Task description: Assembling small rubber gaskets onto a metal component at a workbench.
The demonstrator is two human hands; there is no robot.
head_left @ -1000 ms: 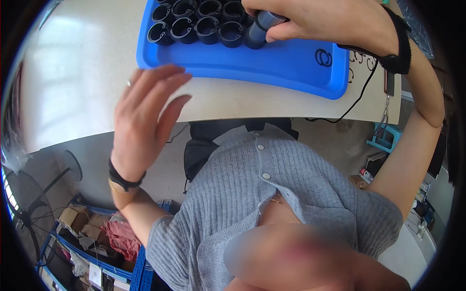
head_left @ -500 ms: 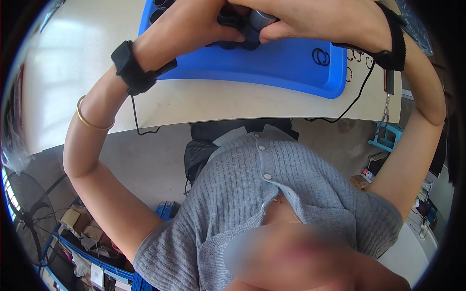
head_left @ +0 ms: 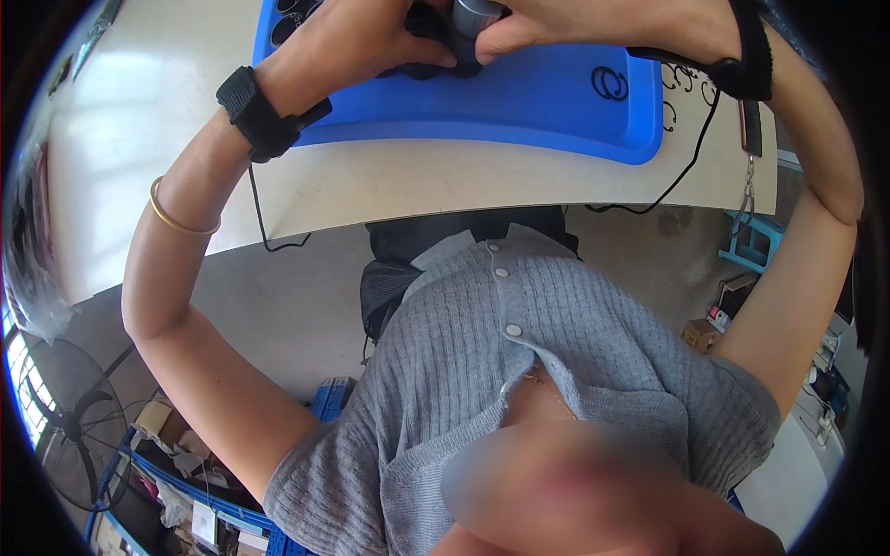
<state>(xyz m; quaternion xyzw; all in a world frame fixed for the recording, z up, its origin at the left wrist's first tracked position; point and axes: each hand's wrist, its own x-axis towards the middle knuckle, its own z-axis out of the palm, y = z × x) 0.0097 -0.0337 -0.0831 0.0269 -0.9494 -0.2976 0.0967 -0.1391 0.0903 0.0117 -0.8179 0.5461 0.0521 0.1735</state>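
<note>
Over the blue tray (head_left: 519,116), both of my hands meet at the top edge of the picture, which cuts off most of their fingers. My right hand (head_left: 533,26) is closed round a short grey metal cylinder (head_left: 476,16), its thumb against the cylinder's lower end. Curled round a dark round part (head_left: 428,26), my left hand (head_left: 385,37) has its thumb pointing toward the right hand. More black round parts (head_left: 422,70) lie just under the hands. Thin black rings (head_left: 609,83) rest at the tray's right side.
Several small black open rings (head_left: 669,116) lie on the pale table (head_left: 408,185) beyond the tray's right rim. A black cable (head_left: 691,167) runs over the table's front edge. A blue stool (head_left: 753,243) stands at the right, and a fan (head_left: 79,422) at the lower left.
The tray and both hands sit slightly higher and further left in the picture. The hands keep nearly the same grip on the parts.
</note>
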